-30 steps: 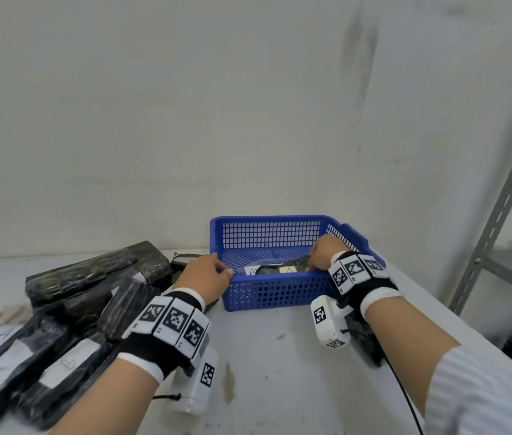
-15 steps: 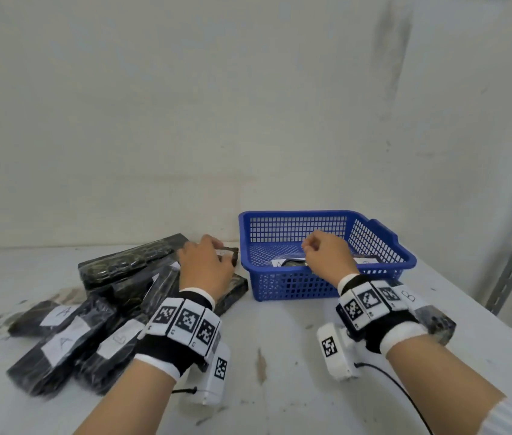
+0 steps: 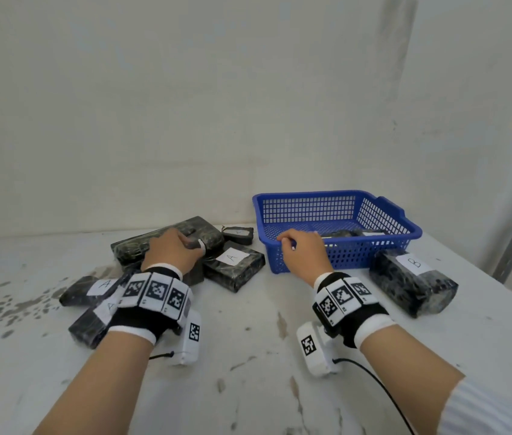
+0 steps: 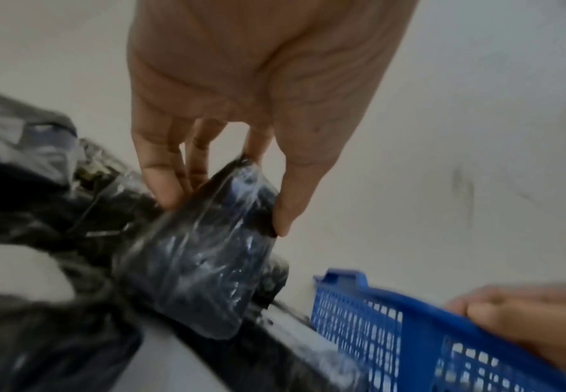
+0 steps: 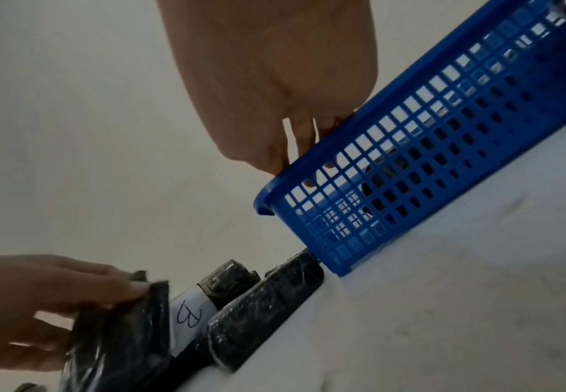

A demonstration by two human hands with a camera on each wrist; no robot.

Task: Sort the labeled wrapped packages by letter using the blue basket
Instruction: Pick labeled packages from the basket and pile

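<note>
We see our left hand in the middle left of the head view, on a pile of black wrapped packages. In the left wrist view its fingers and thumb pinch the end of one small black package, so this hand is grasping it. In the right wrist view that package shows a white label with a B at the lower left.

Our right hand is in the middle of the head view. Its fingers curl over the front rim of the blue basket, near the left corner, so it is grasping the basket. The right wrist view shows the fingertips hooked inside the rim.

The basket sits on the white desk, in the middle right of the picture. There are dark packages inside it, but we cannot read their labels.

A package marked A lies just left of the basket. More A packages lie at the lower left of the pile. A big package marked B lies just beside the basket, at the right, in front of its corner. A tiny dark package lies behind the pile.
</note>
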